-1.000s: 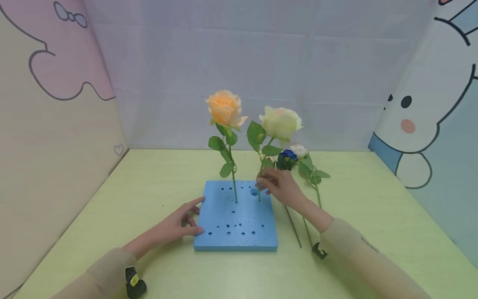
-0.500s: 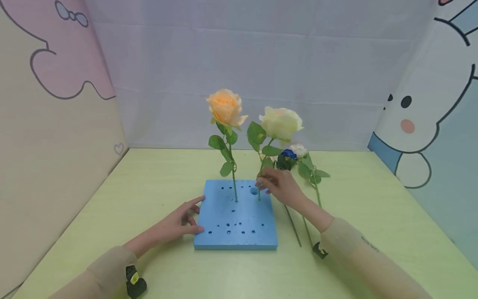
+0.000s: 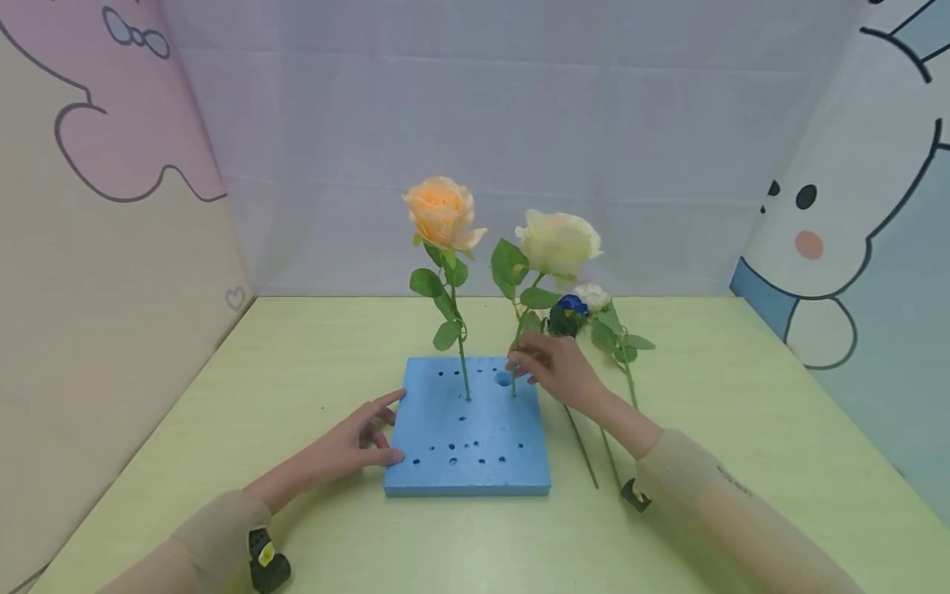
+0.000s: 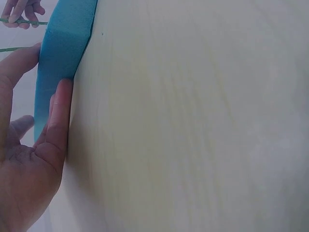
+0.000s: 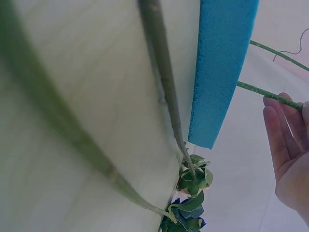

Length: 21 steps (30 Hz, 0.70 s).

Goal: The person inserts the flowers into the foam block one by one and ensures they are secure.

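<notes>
My right hand point(image 3: 560, 371) pinches the stem of a cream-white rose point(image 3: 558, 245) between thumb and fingers. That rose stands upright in the back right of a blue foam board point(image 3: 438, 429) full of holes, and the right wrist view shows its green stem point(image 5: 260, 91) meeting the board. Left of it a peach rose point(image 3: 443, 213) stands in the board, untouched. My left hand point(image 3: 349, 445) rests against the board's left edge, thumb near the front and index finger farther back. In the left wrist view its other fingers point(image 4: 59, 106) lie along the board's side.
Right of the board several roses lie on the pale table point(image 3: 312, 355), among them a blue rose point(image 3: 571, 305) and a white rose point(image 3: 592, 297). Their stems point toward the front. A white cloth point(image 3: 475, 115) hangs behind; printed panels stand at both sides.
The peach rose's head has swayed slightly left. Both hands keep their places on the board and on the cream-white rose's stem; the head view has shifted a little.
</notes>
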Tool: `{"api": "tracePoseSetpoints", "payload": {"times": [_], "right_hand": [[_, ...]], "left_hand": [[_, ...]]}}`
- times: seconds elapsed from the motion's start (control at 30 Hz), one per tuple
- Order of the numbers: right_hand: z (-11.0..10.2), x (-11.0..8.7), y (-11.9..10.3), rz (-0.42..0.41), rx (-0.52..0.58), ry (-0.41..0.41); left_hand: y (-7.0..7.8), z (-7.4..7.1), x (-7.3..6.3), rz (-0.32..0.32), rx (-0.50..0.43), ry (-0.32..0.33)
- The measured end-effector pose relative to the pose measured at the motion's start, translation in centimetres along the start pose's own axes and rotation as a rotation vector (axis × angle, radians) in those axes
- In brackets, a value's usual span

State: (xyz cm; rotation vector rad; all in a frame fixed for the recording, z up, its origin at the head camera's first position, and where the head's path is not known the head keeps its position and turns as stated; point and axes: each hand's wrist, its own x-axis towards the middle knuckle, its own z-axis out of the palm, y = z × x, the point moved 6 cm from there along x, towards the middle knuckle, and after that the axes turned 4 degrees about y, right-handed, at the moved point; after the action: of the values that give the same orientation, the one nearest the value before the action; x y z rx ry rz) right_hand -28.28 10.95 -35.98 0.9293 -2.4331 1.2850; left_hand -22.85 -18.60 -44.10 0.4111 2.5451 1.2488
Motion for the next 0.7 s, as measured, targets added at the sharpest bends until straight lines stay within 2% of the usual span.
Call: {"api": "tracePoseSetpoints", "payload": {"times": [0.27, 0.53, 0.7], "right_hand": [[-0.05, 0.25, -0.28, 0.005, 0.002, -0.004], [0.0, 0.31, -0.48, 0.031, -0.01, -0.047], [-0.12, 0.31, -0.27, 0.062, -0.003, -0.073]], "left_hand": [[0.03, -0.08, -0.11, -0.012, 0.007, 0.006], [0.3, -0.04, -0.4, 0.034, 0.002, -0.006], [0.42, 0.02, -0.5, 0.034, -0.011, -0.005]]}}
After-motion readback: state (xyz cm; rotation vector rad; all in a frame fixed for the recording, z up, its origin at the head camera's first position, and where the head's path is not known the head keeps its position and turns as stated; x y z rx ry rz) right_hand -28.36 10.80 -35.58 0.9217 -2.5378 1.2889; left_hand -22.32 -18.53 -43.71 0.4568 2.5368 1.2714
